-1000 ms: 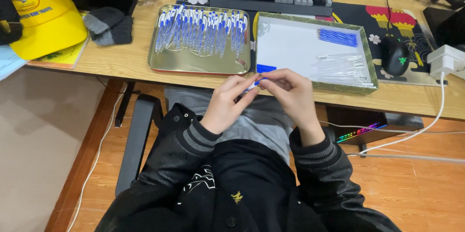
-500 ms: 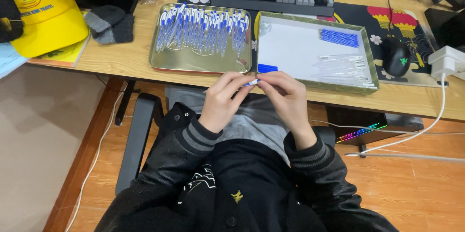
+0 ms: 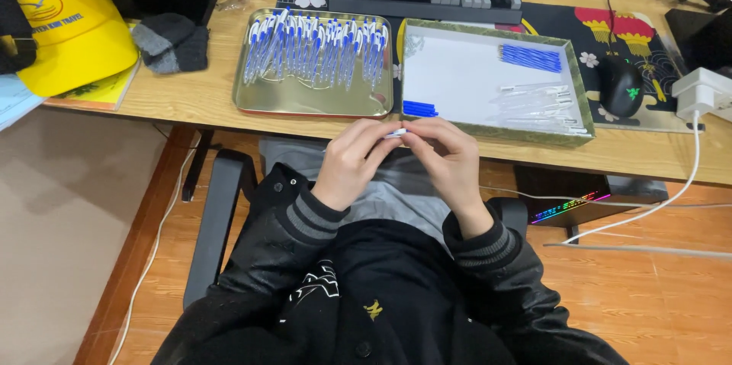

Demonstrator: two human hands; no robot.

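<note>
Both hands meet just below the desk (image 3: 229, 98) edge, over the lap. The left hand (image 3: 352, 163) and the right hand (image 3: 450, 163) are curled nearly closed, fingertips pinching the two ends of one white pen (image 3: 395, 134); little of it shows between the fingers. Risk: the pen is held over the gap between desk and lap, so a small part, if one works loose, could drop to the floor (image 3: 625, 289) and roll under the chair (image 3: 217, 220). Risk: the hands work close to the box (image 3: 583, 117) rim, and a raised wrist could nudge it and shift its sorted contents. Contents, metal tray (image 3: 305, 106): a crowded row of blue-and-white pens (image 3: 316, 48) along its far half, the near half bare. Contents, box: blue refills (image 3: 531, 57) at the far right, a second blue bundle (image 3: 419, 109) at the near left corner, clear barrels (image 3: 537, 106) at the right. Tray and box stand side by side, nearly touching.
</note>
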